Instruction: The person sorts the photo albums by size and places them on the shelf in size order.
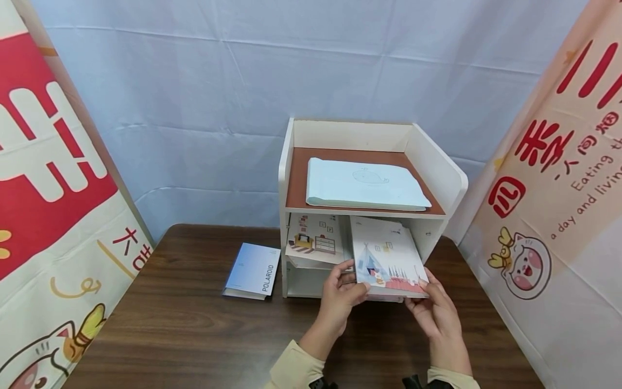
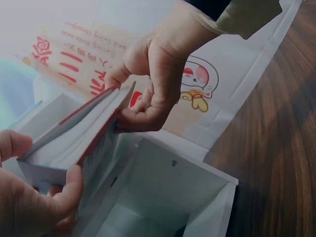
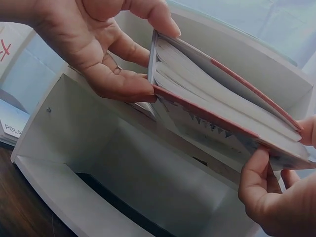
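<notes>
A hardcover book (image 1: 389,246) with a tent scene on its white cover is held between both hands, its far end inside the middle level of a white shelf unit (image 1: 286,254). My left hand (image 1: 340,294) pinches its near left corner, thumb on the cover and fingers below. At the near right corner, my right hand (image 1: 439,308) grips it the same way. The book's page edges (image 2: 81,133) show in the left wrist view, with the covers slightly parted. Left of it in the same level lies another illustrated book (image 1: 316,240).
On the unit's brown top board (image 1: 350,155) lies a pale blue book (image 1: 335,183) with a whale drawing. A blue-and-white POLAROID book (image 1: 251,270) lies on the wooden table (image 1: 194,324), left of the unit. Printed cloths hang at both sides.
</notes>
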`<action>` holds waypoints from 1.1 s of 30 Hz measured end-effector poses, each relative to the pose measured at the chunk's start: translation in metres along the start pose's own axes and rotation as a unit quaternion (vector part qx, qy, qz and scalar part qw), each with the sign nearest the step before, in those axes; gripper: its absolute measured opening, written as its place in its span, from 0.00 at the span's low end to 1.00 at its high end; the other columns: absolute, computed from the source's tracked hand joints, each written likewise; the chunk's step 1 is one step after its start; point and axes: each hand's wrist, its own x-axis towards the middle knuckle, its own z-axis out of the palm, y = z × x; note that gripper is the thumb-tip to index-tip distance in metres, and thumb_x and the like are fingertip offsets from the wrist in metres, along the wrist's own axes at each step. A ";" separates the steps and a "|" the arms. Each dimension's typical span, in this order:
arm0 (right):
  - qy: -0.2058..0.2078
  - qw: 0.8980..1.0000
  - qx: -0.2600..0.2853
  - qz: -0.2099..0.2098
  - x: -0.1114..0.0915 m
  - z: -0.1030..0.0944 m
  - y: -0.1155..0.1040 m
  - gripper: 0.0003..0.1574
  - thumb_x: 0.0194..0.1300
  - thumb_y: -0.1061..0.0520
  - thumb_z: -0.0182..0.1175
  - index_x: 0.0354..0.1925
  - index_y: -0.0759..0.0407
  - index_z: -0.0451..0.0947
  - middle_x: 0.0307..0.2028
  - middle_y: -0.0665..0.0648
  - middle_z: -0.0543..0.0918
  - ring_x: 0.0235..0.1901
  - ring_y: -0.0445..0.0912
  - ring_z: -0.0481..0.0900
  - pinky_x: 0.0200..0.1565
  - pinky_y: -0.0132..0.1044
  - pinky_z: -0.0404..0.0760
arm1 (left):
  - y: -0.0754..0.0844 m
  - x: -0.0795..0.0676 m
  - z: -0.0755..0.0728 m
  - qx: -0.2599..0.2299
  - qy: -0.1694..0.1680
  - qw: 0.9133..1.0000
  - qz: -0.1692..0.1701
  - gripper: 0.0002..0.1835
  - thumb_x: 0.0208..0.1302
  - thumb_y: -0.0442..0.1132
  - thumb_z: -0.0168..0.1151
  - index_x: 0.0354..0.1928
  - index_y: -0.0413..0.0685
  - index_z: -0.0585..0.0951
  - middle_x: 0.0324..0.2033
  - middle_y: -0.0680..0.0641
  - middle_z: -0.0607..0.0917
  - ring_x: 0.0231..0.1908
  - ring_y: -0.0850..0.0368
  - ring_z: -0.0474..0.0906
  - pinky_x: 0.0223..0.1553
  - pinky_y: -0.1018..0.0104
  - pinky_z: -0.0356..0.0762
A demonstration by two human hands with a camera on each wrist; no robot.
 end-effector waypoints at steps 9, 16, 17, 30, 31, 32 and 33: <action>0.007 1.000 0.023 0.007 0.010 -0.002 -0.002 0.21 0.71 0.68 0.40 0.56 0.58 0.71 0.50 0.59 0.75 0.46 0.50 0.75 0.42 0.40 0.73 | 0.001 0.007 0.010 -0.003 0.034 0.999 0.017 0.28 0.49 0.25 0.61 0.56 0.39 0.71 0.38 0.41 0.73 0.30 0.57 0.72 0.32 0.65 0.76; 0.009 0.999 0.040 0.018 0.017 -0.003 0.000 0.20 0.71 0.68 0.40 0.54 0.58 0.73 0.48 0.60 0.75 0.45 0.50 0.75 0.41 0.40 0.73 | 0.000 0.013 0.014 -0.015 0.063 0.998 0.018 0.24 0.49 0.25 0.61 0.52 0.40 0.73 0.38 0.42 0.74 0.30 0.57 0.72 0.30 0.66 0.75; 0.006 0.999 0.042 0.018 0.018 -0.003 0.000 0.20 0.71 0.68 0.40 0.53 0.59 0.73 0.48 0.60 0.75 0.45 0.50 0.74 0.41 0.40 0.73 | 0.000 0.014 0.014 -0.015 0.066 0.998 0.019 0.24 0.49 0.26 0.61 0.52 0.40 0.73 0.38 0.42 0.75 0.30 0.57 0.72 0.30 0.66 0.75; 0.114 0.991 0.046 0.050 0.026 0.002 0.005 0.15 0.69 0.66 0.46 0.51 0.56 0.71 0.47 0.59 0.71 0.42 0.49 0.72 0.38 0.37 0.72 | -0.010 0.018 0.019 0.022 0.114 0.993 0.037 0.22 0.53 0.28 0.63 0.53 0.41 0.75 0.32 0.44 0.76 0.27 0.59 0.73 0.34 0.59 0.77; 0.130 0.990 0.041 0.048 0.026 0.003 0.005 0.15 0.69 0.66 0.47 0.50 0.56 0.72 0.47 0.58 0.70 0.42 0.48 0.72 0.38 0.37 0.72 | -0.012 0.018 0.018 0.021 0.115 0.992 0.037 0.22 0.53 0.29 0.63 0.52 0.41 0.75 0.32 0.45 0.76 0.27 0.59 0.73 0.34 0.59 0.77; 0.141 0.989 0.030 0.043 0.026 0.005 0.006 0.14 0.69 0.66 0.48 0.50 0.56 0.72 0.46 0.58 0.70 0.41 0.48 0.72 0.37 0.37 0.72 | -0.013 0.018 0.018 0.020 0.116 0.992 0.038 0.22 0.53 0.29 0.63 0.52 0.41 0.75 0.31 0.45 0.76 0.26 0.59 0.73 0.33 0.59 0.77; 0.148 0.988 0.020 0.035 0.025 0.006 0.006 0.13 0.68 0.66 0.48 0.49 0.57 0.73 0.46 0.58 0.70 0.40 0.48 0.71 0.37 0.37 0.72 | -0.013 0.017 0.018 0.017 0.117 0.992 0.039 0.21 0.53 0.29 0.64 0.52 0.41 0.75 0.31 0.45 0.76 0.26 0.59 0.73 0.33 0.61 0.78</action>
